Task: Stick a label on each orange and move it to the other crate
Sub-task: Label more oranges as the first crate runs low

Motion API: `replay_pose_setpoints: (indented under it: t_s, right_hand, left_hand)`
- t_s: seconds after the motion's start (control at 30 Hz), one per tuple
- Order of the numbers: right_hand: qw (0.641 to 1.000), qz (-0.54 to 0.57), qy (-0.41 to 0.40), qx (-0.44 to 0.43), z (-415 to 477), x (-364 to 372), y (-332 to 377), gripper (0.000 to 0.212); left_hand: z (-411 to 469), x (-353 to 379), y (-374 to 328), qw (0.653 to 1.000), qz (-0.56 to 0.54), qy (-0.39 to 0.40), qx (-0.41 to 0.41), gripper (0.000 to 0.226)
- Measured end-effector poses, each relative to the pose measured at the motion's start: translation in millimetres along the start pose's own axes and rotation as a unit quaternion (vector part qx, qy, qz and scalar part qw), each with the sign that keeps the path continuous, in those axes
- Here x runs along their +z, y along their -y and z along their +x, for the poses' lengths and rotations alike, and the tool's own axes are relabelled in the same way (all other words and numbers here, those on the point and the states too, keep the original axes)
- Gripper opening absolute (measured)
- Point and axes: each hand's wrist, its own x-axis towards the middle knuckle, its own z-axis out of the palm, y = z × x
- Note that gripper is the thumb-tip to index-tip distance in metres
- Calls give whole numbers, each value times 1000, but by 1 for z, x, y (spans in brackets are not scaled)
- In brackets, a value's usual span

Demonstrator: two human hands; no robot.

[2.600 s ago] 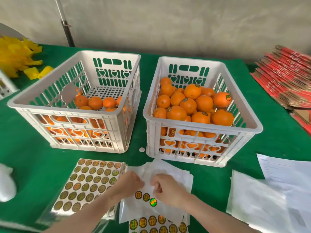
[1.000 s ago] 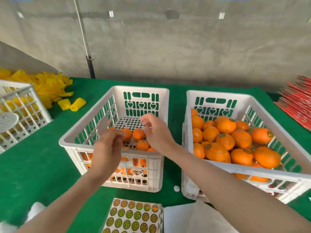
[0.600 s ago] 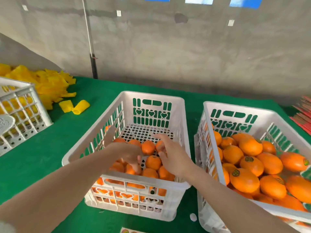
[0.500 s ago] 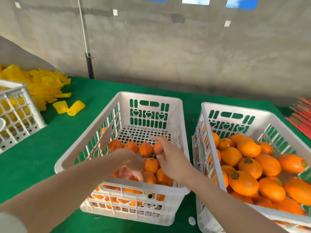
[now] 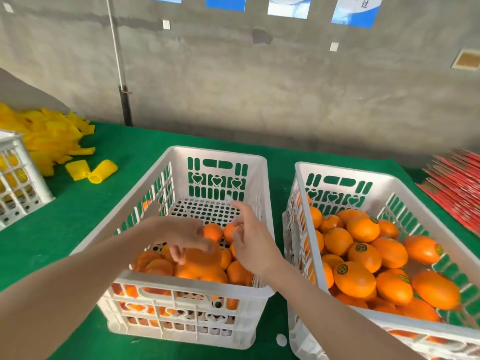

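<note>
I count three white crates on the green surface: the left crate at 6 o'clock, the right crate at 4 o'clock, and a third crate cut off at 9 o'clock. The left crate holds roughly ten bare oranges bunched at its near end. The right crate is heaped with well over a dozen labelled oranges, and five of them show a round label.

Both hands are over the left crate. My left hand has its fingers bent down onto one orange. It is too blurred there for me to tell whether they grip it. My right hand is just beside it at 3 o'clock, with the index finger straight up and the rest loosely bent. It holds no fruit.

Two loose yellow foam sleeves lie at 10 o'clock.
</note>
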Motion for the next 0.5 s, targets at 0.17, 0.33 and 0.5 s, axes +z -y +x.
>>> replay_pose_setpoints:
  t_s: [0.17,0.33,0.5]
  right_hand:
    - [990,122,-76,-10,-7,-10,7,80]
    - [971,223,-61,-63,-30,-30,23,101]
    - [963,242,-81,-90,-56,-63,36,103]
  left_hand:
    - [-45,2,3,873,-433,-143,172,43]
    - [-76,31,-30,763,-548,-178,293,64]
    - [-88,55,-61,720,-584,-153,343,69]
